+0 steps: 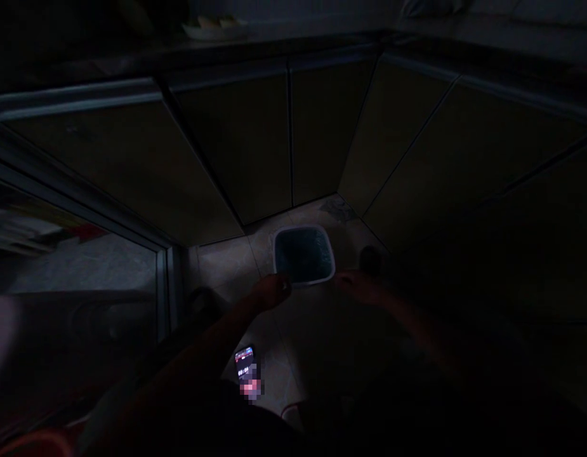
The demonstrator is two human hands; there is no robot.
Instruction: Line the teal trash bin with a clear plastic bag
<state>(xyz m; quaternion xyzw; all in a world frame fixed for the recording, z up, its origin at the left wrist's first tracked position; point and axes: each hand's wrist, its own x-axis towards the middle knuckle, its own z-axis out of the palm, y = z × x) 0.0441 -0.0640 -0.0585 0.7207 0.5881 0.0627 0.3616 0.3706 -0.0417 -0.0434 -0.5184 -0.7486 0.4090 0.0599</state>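
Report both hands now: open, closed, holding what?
Left hand: at the near rim of the plastic basin; too dark to tell its grip.
Right hand: at that rim too; cannot be told.

left hand (273, 292): 1 | right hand (360, 287): 1 | basin (303, 230): 1 | phone (244, 365): 1 | dish (212, 28): 1 | cabinet doors (236, 146): 5

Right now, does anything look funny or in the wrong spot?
Yes: a phone lies on the tiled floor with its screen glowing, near the white-rimmed basin. Phones don't usually sit on floors.
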